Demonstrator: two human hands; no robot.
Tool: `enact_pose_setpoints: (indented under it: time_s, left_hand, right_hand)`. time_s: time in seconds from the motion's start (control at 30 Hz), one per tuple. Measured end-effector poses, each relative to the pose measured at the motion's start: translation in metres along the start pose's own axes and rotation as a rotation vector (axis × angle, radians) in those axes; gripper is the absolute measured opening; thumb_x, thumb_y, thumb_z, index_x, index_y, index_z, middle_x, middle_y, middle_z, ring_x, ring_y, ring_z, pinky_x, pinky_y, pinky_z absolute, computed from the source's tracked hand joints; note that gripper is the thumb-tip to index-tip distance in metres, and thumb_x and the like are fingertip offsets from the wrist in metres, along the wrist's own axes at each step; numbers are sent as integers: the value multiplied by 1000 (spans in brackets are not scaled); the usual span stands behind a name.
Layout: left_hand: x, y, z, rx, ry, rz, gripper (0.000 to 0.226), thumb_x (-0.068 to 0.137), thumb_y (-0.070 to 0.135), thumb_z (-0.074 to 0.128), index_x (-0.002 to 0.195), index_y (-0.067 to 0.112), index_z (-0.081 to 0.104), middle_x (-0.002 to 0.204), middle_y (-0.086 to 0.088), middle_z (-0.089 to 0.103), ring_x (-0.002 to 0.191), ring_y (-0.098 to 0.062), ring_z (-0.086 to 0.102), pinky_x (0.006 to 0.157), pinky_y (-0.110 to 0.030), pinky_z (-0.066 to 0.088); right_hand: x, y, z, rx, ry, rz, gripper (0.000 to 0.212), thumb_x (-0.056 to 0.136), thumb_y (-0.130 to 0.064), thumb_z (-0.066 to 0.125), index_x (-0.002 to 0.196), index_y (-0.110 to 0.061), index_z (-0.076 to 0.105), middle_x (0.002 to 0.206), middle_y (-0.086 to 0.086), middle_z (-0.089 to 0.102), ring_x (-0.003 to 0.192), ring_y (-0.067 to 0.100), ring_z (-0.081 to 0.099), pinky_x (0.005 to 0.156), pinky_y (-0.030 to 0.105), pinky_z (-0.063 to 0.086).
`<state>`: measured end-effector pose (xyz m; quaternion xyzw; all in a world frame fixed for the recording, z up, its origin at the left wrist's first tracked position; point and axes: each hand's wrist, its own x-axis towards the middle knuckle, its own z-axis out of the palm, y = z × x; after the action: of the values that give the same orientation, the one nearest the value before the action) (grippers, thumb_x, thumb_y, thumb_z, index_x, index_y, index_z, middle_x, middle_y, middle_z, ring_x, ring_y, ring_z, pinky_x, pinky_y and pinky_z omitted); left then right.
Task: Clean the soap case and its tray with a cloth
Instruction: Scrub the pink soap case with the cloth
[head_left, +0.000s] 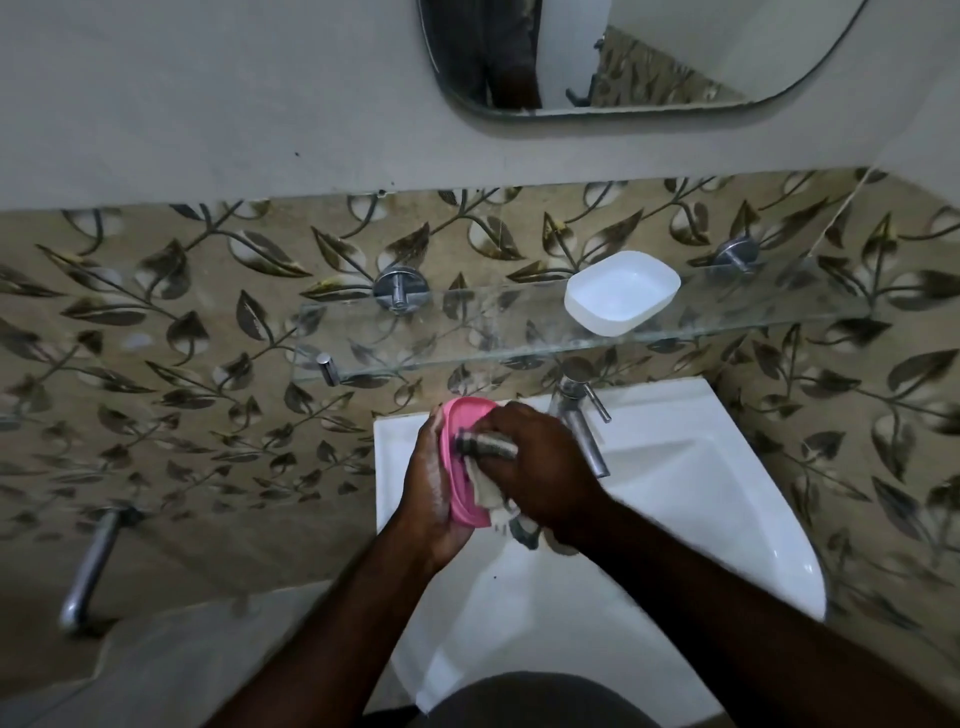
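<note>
cloth (488, 457) bunched in the right hand (540, 467), pressed into a pink tray (460, 467); left hand (428, 478) grips the tray over the sink (727, 467); white case (622, 292) on the shelf (415, 332)

A home bathroom — white washbasin (727, 467), tap (582, 415), glass shelf (415, 332), wall mirror (675, 52), leaf-patterned tiles (156, 338).

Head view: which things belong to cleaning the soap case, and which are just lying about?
In the job: pink tray held in left hand; cloth gripped by right hand; white soap case.
Just there: glass shelf, tap, sink, mirror.
</note>
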<state>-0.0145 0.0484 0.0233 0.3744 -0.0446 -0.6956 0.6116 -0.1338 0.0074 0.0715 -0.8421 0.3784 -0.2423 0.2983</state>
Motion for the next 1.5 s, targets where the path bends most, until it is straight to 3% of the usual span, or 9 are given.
enact_pose_setpoints:
  time_s: [0.13, 0.37, 0.73, 0.93, 1.07, 1.2, 1.27, 1.4, 1.5]
  left_hand:
    - [-3, 5, 2, 70, -16, 104, 66, 78, 60, 60, 120, 9, 68, 121, -19, 67, 109, -34, 66, 91, -46, 51]
    - [-7, -6, -2, -75, 114, -27, 84, 76, 62, 58, 135, 3, 52, 129, -29, 59, 117, -40, 58, 99, -49, 46]
    - [-13, -14, 18, 132, 129, 101, 61, 83, 56, 50, 120, 10, 66, 119, -21, 67, 111, -39, 63, 98, -55, 48]
    - [-14, -13, 12, 18, 103, 75, 72, 70, 59, 57, 109, -1, 68, 93, -23, 72, 80, -32, 70, 77, -40, 57]
    - [-16, -17, 23, 1, 95, 49, 74, 82, 58, 52, 121, -4, 61, 108, -25, 63, 96, -35, 63, 95, -45, 48]
    - [-15, -16, 29, 125, -21, 89, 58, 86, 53, 48, 110, 4, 68, 94, -17, 74, 80, -27, 72, 71, -39, 60]
    - [-16, -9, 27, 253, 9, 64, 58, 94, 56, 41, 108, 7, 68, 87, -11, 76, 73, -23, 73, 60, -32, 58]
    - [-16, 7, 16, 297, 144, 32, 62, 90, 60, 48, 120, 9, 66, 105, -18, 72, 90, -31, 70, 78, -39, 56]
    - [-14, 12, 16, 227, 148, 24, 66, 89, 61, 49, 122, 6, 62, 105, -22, 70, 90, -32, 68, 80, -40, 55]
  right_hand:
    - [3, -3, 4, -87, 154, 81, 19, 84, -24, 67, 99, -14, 63, 98, 7, 65, 92, 28, 61, 78, 39, 48]
    - [-31, -11, -2, 36, -233, 84, 8, 76, -33, 63, 72, -28, 57, 69, -7, 63, 67, 14, 61, 63, 30, 47]
    - [-5, 13, -7, -247, 141, 218, 23, 86, -37, 61, 91, -15, 57, 93, 7, 68, 93, 30, 62, 75, 36, 45]
    - [-33, 6, -6, 125, -165, 270, 23, 72, -37, 62, 60, -22, 51, 62, 0, 60, 62, 18, 60, 62, 37, 50]
    - [-14, 7, -11, 281, -59, 275, 41, 83, -26, 73, 53, -20, 45, 51, -1, 44, 52, 14, 46, 55, 35, 39]
    - [5, 3, -13, 286, 260, 288, 31, 86, -18, 70, 59, -23, 53, 58, -9, 56, 58, 9, 54, 61, 26, 41]
    - [0, -2, -11, 268, 187, 162, 7, 86, -16, 69, 79, -15, 68, 77, -3, 68, 76, 14, 64, 72, 29, 49]
    - [-31, 1, -8, 38, -195, -69, 23, 87, -35, 60, 101, -23, 72, 99, 0, 69, 94, 17, 64, 81, 32, 50]
    - [-39, 7, -11, -213, -158, -121, 27, 83, -40, 54, 103, -27, 68, 100, -3, 66, 95, 19, 63, 77, 32, 48]
